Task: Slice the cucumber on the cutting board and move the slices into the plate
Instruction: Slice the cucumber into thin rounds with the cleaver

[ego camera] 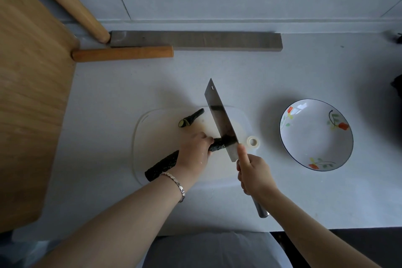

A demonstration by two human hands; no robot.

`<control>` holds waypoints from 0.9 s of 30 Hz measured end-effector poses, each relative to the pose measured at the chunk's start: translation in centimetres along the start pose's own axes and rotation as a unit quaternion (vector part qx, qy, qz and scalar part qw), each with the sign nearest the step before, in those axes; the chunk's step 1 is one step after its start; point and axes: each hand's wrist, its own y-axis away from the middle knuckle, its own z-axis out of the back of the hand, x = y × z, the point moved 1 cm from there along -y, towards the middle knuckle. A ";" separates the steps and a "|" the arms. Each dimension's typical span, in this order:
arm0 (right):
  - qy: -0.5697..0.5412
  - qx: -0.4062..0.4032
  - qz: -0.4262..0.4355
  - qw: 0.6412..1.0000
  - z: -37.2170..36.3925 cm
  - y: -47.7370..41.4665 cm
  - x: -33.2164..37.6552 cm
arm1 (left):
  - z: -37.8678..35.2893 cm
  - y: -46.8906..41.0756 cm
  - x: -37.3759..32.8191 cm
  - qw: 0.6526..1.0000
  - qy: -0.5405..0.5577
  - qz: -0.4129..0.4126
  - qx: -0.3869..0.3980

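Observation:
A long dark green cucumber (162,166) lies slantwise on the white cutting board (152,119). My left hand (193,152) presses it down near its right end. My right hand (253,173) grips the handle of a cleaver (219,115), index finger stretched along the blade's spine. The blade stands on the cucumber just right of my left fingers. A cut-off stem end (191,118) lies at the board's far side. The white flowered plate (316,135) sits to the right with nothing in it.
A large wooden board (28,93) fills the left side. Two wooden rods (123,53) and a grey bar (195,40) lie along the back wall. A dark object (397,87) shows at the right edge. A small white ring (253,142) rests at the board's right edge.

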 end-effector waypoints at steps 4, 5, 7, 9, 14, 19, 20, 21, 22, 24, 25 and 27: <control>0.045 -0.009 -0.009 0.999 -0.8 -0.6 -0.6 | 0.0 0.1 -0.1 1.000 0.013 -0.008 -0.021; 0.054 -0.011 -0.013 0.998 -1.1 -0.7 -0.8 | 0.0 0.2 -0.1 1.000 0.013 -0.008 -0.022; 0.063 -0.017 -0.012 0.998 -1.6 -0.9 -1.1 | 0.0 0.4 -0.1 1.000 0.009 -0.011 -0.021; 0.040 -0.015 -0.016 0.999 -1.7 -0.9 -1.2 | 0.0 0.4 0.0 0.999 0.009 -0.016 -0.026; -0.092 0.021 -0.064 0.993 0.0 -0.5 -0.3 | -0.1 0.4 0.2 1.000 0.015 -0.016 -0.020; -0.078 0.022 -0.035 0.996 0.9 0.2 0.3 | -0.2 0.1 0.3 1.000 0.011 -0.011 -0.006; -0.070 0.022 -0.030 0.997 0.8 0.3 0.3 | -0.2 0.1 0.3 1.000 0.007 -0.011 -0.004; -0.062 0.021 -0.027 0.997 0.7 0.3 0.3 | -0.3 0.1 0.3 1.000 0.006 -0.012 -0.007; -0.054 0.020 -0.025 0.998 0.5 0.3 0.3 | -0.3 0.1 0.2 1.000 0.008 -0.013 -0.012; -0.036 0.016 -0.018 0.999 0.3 0.1 0.1 | -0.3 0.2 0.1 1.000 0.014 -0.014 -0.022; -0.028 0.014 -0.012 0.999 0.1 0.0 0.0 | -0.3 0.2 0.1 1.000 0.016 -0.015 -0.023; -0.007 0.010 -0.004 1.000 -0.2 -0.3 -0.3 | -0.2 0.2 0.1 0.999 0.019 -0.016 -0.023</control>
